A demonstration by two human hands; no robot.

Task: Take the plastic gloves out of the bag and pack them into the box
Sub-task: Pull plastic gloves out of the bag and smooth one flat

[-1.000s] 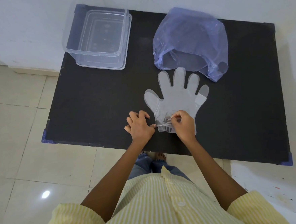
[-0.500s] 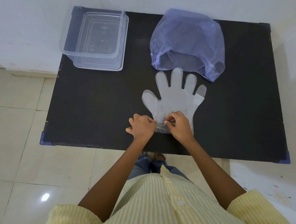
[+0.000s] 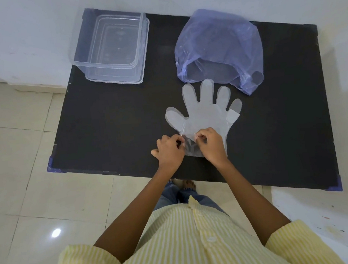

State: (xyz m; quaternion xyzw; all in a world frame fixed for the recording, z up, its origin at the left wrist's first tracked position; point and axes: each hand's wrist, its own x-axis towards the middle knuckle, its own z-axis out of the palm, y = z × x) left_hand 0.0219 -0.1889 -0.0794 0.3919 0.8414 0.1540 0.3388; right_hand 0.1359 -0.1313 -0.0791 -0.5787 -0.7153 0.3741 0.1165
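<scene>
A stack of clear plastic gloves (image 3: pixel 203 111) lies flat on the black table (image 3: pixel 110 124), fingers pointing away from me. My left hand (image 3: pixel 169 150) and my right hand (image 3: pixel 211 144) both pinch the cuff edge of the top glove, which is folded up toward the palm. A bluish plastic bag (image 3: pixel 219 46) lies open just beyond the glove fingertips, touching them. The clear plastic box (image 3: pixel 112 51) stands at the table's far left corner with nothing visible inside.
A white wall runs behind the table. Beige floor tiles lie to the left and below the near table edge. My feet show under the table's front edge.
Both hands have moved up the glove a little, lifting and folding its cuff toward the palm. The bag and the box have not moved.
</scene>
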